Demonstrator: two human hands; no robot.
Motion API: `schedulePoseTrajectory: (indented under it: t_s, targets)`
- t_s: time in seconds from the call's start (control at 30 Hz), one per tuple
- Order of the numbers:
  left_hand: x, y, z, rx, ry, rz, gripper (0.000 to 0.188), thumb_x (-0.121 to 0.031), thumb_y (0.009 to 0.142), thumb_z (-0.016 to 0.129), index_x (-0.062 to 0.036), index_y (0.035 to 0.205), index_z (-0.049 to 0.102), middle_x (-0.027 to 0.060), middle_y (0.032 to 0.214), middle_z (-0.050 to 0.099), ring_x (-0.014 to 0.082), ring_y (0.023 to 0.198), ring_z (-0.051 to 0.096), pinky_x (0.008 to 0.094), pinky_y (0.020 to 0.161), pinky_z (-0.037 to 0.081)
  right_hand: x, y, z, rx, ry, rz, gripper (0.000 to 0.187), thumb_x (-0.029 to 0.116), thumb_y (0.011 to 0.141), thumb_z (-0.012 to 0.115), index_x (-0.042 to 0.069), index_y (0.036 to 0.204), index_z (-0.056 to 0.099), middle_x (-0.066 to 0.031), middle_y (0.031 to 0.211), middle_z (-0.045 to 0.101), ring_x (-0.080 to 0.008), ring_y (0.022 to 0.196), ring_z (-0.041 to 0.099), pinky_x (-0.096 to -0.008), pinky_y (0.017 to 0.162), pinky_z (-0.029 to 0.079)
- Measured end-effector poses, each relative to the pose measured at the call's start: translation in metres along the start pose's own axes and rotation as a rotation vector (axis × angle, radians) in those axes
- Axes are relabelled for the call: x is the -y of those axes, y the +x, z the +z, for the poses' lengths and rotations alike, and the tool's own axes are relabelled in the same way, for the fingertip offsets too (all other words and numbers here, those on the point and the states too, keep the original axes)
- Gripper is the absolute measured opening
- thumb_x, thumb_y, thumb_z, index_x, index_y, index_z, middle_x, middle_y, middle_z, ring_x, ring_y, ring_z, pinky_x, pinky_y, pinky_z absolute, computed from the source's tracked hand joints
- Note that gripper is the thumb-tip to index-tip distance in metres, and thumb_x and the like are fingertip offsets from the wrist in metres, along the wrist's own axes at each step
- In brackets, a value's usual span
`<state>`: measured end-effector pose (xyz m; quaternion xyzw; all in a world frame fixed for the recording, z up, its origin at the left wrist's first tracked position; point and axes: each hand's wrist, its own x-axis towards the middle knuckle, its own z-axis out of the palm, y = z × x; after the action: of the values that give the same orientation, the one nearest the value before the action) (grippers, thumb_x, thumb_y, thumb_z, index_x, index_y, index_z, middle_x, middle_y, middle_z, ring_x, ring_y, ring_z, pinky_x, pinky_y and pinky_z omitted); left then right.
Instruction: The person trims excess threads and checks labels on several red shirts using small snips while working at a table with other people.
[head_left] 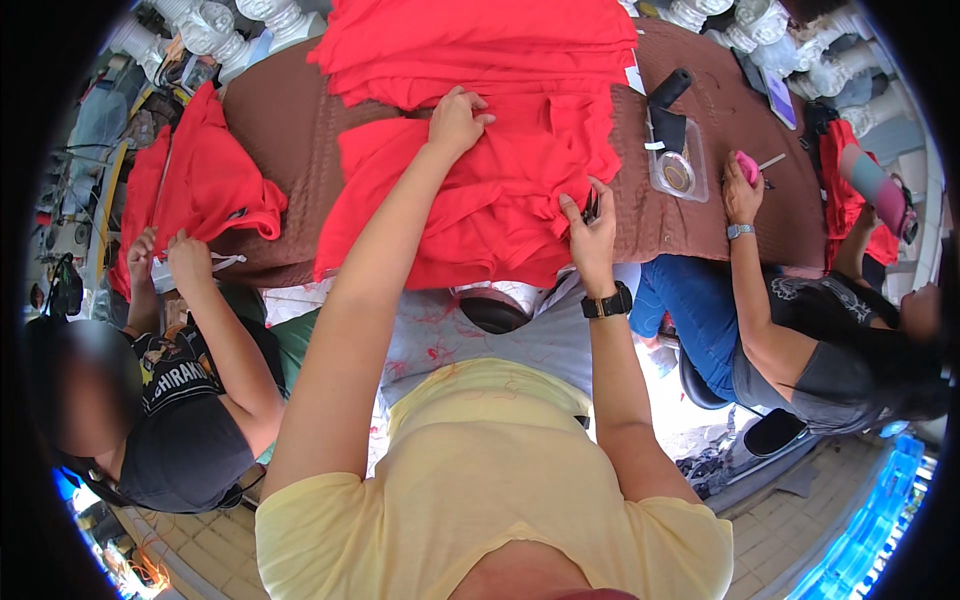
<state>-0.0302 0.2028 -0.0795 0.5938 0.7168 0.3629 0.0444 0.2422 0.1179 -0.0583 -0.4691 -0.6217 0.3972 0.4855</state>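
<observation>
A pile of red cloth (480, 190) lies on a table covered in brown fabric (290, 120). My left hand (458, 120) presses flat on the top of the cloth, fingers bent into a fold. At the pile's right edge, my right hand (590, 232), with a black watch on the wrist, pinches the cloth and holds a small dark tool (590, 205) against it, perhaps a thread snipper. More folded red cloth (480, 40) is stacked at the far side.
A person at the left (190, 400) handles another red garment (205, 180) hanging off the table's edge. A person at the right (800, 340) rests a hand (742, 195) on the table by a pink object (747, 165). A clear plastic box (678, 165) and black roll (668, 95) lie nearby.
</observation>
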Motion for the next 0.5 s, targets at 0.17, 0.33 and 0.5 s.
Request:
schedulePoseTrajectory:
  t_s: [0.17, 0.33, 0.5]
  targets:
    - [0.052, 0.005, -0.004, -0.224, -0.390, -0.220, 0.015, -0.017, 0.090, 0.074, -0.0022, 0.091, 0.071, 0.0148, 0.088, 0.073, 0.0258, 0.073, 0.070, 0.0366, 0.068, 0.055, 0.014, -0.003, 0.015, 0.046, 0.056, -0.002, 0.047, 0.013, 0.088, 0.075, -0.002, 0.127, 0.055, -0.0156, 0.119, 0.062, -0.0225, 0.111, 0.058, -0.0332, 0.098, 0.045]
    - [-0.021, -0.033, -0.061, 0.109, -0.919, -0.278, 0.010, -0.007, 0.099, 0.060, 0.0003, 0.100, 0.066, 0.0086, 0.090, 0.073, 0.0103, 0.074, 0.064, 0.0232, 0.069, 0.051, -0.005, -0.001, -0.010, 0.001, -0.009, -0.001, 0.045, 0.012, 0.089, 0.074, -0.002, 0.127, 0.055, -0.0147, 0.121, 0.060, -0.0226, 0.112, 0.056, -0.0337, 0.100, 0.044]
    - [-0.107, -0.142, -0.101, 0.471, -0.755, -0.096, 0.013, -0.010, 0.094, 0.067, -0.0013, 0.104, 0.064, 0.0046, 0.093, 0.068, 0.0129, 0.085, 0.063, 0.0257, 0.073, 0.050, 0.000, 0.000, -0.013, 0.103, 0.306, 0.169, 0.041, 0.011, 0.094, 0.070, 0.005, 0.130, 0.054, 0.0001, 0.092, 0.058, -0.0071, 0.072, 0.052, -0.0222, 0.063, 0.042]
